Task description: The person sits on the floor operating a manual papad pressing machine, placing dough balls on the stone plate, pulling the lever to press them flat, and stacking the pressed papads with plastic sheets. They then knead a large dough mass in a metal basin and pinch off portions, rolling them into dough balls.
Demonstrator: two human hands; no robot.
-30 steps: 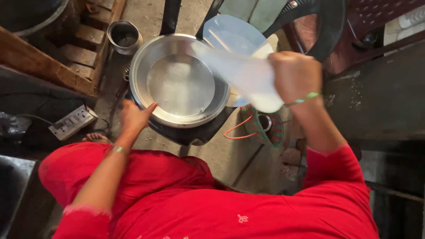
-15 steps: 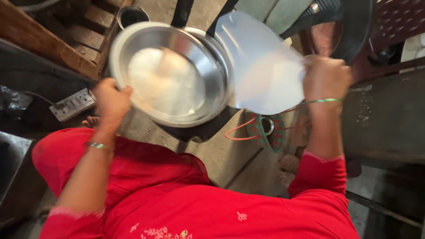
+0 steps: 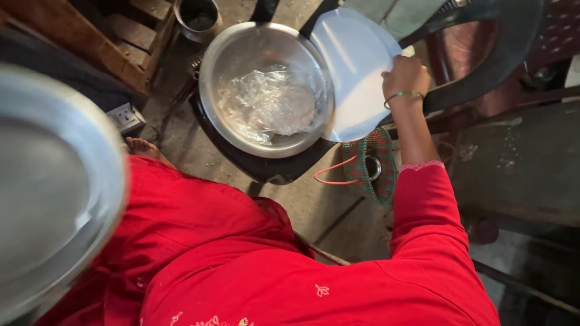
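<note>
One hand [image 3: 406, 75], right, grips white sheet [image 3: 353, 66] beside steel bowl [image 3: 241, 54].

Right hand [image 3: 406, 77] raised, fingers pinched; left unseen.

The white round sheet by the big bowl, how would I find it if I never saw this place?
Look for the wide steel bowl on the dark stand, with crumpled clear plastic inside. At its right rim, the right hand grips a white sheet. It is flat, plain and matte, unlike the shiny metal around it.
</note>
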